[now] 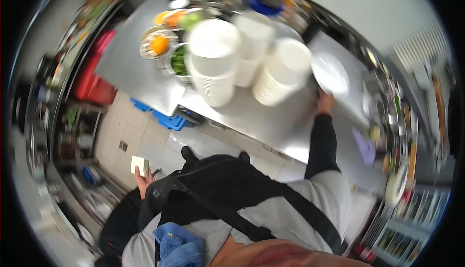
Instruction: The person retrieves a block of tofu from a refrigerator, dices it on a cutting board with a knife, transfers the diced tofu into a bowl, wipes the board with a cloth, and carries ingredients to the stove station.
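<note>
My left hand (143, 180) is closed on a pale yellow-white block (140, 165), low at the left above the tiled floor. My right hand (325, 103) reaches over the steel counter (290, 126) and touches the near edge of a white oval plate (331, 73); its fingers are blurred and partly hidden at the rim. Left of the plate stand tall stacks of white containers (213, 63), one stack (286, 70) nearest to it. A bowl with green vegetables (179, 61) and a dish with an orange item (159, 45) sit left of the stacks.
A purple cloth (364, 147) lies at the counter's right. Blue bins (169, 120) are beneath the counter edge, and a red container (94, 80) stands at the left by shelving. Bowls and utensils line the right wall. Stacked plates (421, 49) sit at the upper right.
</note>
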A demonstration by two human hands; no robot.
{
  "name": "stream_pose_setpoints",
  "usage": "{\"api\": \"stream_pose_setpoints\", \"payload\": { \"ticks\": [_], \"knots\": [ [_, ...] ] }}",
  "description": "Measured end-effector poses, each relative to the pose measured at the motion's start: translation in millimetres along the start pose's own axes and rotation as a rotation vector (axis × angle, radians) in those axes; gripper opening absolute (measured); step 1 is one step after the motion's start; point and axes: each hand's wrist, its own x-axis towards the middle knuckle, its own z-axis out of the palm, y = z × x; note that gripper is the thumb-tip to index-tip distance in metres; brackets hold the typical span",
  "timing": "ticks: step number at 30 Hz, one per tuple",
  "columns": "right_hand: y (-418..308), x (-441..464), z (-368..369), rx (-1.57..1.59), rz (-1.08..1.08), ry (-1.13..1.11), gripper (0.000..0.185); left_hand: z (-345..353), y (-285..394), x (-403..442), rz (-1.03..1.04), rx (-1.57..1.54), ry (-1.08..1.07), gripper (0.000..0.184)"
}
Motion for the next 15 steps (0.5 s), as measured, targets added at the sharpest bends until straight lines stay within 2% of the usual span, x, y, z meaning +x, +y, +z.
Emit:
{"api": "stream_pose_setpoints", "payload": {
  "ticks": [1,2,3,4,5,6,7,8,9,10,12,15],
  "knots": [
    [9.2,7.5,30.9,-0.066,-0.053,0.062,0.038,-6.4,9.5,5.8,-0.005,-0.008,0.003,0.051],
    [6.7,7.5,24.4,-0.004,0.004,0.06,0.048,-9.8,15.5,13.7,-0.019,-0.018,-0.003,0.049],
    [-6.7,3.1,6.8,0.021,0.084,0.132,0.034,-17.3,20.6,25.8,-0.017,-0.05,0.01,0.049],
    [-18.1,-5.9,-12.6,0.054,0.179,0.189,0.03,-24.3,30.4,40.9,-0.019,-0.066,0.016,0.048],
    [-21.3,-10.8,-32.8,0.143,0.153,0.087,0.033,-28.8,38.9,58.1,0.007,-0.083,0.024,0.048],
    [-10.6,-16.2,-17.0,0.197,0.228,-0.061,0.034,-34.5,47.6,77.8,0.033,-0.086,0.009,0.049],
    [-29.2,-37.8,-38.6,-0.157,0.35,-0.052,0.036,-39.8,58.2,97.3,0.022,-0.1,0.035,0.049],
    [-28.9,-63.4,-32.5,-0.209,0.34,-0.001,0.03,-41.3,70.5,115.3,0.01,-0.111,0.055,0.049],
    [-54.5,-93.5,-48.6,-0.516,0.439,-0.159,0.046,-41.9,82.1,132.7,-0.027,-0.148,0.088,0.051],
    [-102.9,-120.5,-99.3,-0.633,0.483,-0.445,0.057,-48.7,88.8,154.8,-0.014,-0.157,0.045,0.051],
    [-213.2,-157.5,-112.9,-0.47,0.316,-0.609,0.054,-58.1,106.5,192.8,-0.045,-0.172,0.013,0.044],
    [-391.9,-199.5,-121.1,0.019,-0.101,-0.816,0.05,-35.5,154.0,229.8,-0.109,-0.136,0.016,0.043]
  ]
}}
